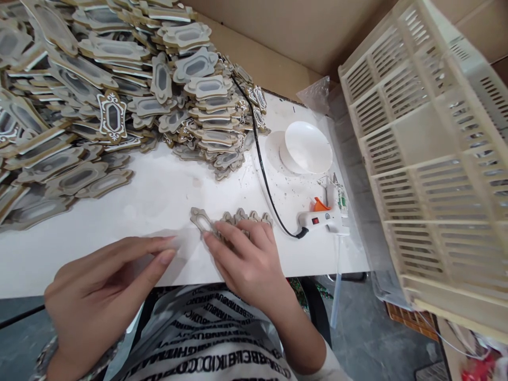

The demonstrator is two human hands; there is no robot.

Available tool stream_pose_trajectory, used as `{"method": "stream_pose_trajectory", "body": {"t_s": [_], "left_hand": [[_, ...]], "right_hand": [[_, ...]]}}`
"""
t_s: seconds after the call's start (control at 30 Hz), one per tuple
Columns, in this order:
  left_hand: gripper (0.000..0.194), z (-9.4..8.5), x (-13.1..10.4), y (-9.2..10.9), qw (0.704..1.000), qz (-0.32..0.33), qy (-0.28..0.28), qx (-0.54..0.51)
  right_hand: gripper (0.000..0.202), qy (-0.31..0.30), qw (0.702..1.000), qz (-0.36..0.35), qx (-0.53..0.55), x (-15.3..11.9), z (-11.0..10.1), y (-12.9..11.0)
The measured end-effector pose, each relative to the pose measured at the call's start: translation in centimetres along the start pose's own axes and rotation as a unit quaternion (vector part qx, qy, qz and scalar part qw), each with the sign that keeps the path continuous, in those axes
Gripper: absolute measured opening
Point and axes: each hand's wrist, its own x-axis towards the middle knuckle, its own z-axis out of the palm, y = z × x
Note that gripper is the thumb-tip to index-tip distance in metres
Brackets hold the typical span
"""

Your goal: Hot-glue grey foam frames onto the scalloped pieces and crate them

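Note:
My left hand [115,286] is at the lower left, over the white table, its thumb and forefinger pinched on a small, thin clear piece [181,244]. My right hand [248,259] rests on the table near its front edge. Its fingertips touch the end of a grey-brown ornamental frame piece [202,221] with a long oval opening. Beside that piece, a short row of similar frames [254,216] lies partly hidden under the right fingers.
A big heap of frame pieces [115,50] covers the table's left and back. To the right are a white bowl [308,148], a white glue gun [323,220] with a black cord, and a cream plastic crate [420,137].

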Motion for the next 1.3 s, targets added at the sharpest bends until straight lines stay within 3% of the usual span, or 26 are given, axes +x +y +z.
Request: {"method": "stream_pose_trajectory", "body": {"t_s": [0.5,0.87,1.03,1.3], "left_hand": [[0.010,0.0,0.1,0.3,1.000,-0.005,-0.003,0.008],[0.011,-0.3,0.0,0.1,1.000,-0.002,-0.003,0.007],[0.010,-0.2,0.2,0.4,1.000,0.010,-0.017,0.002],[0.010,-0.2,0.1,0.2,1.000,0.001,-0.018,0.009]], "right_hand": [[0.020,-0.021,0.999,0.034,-0.032,0.5,0.4,-0.4],[0.016,0.003,0.999,0.033,-0.012,0.5,0.6,-1.4],[0.012,0.052,0.995,0.077,0.026,-0.2,0.0,-1.3],[0.020,0.033,0.995,0.089,0.002,-0.9,0.3,-0.8]]}}
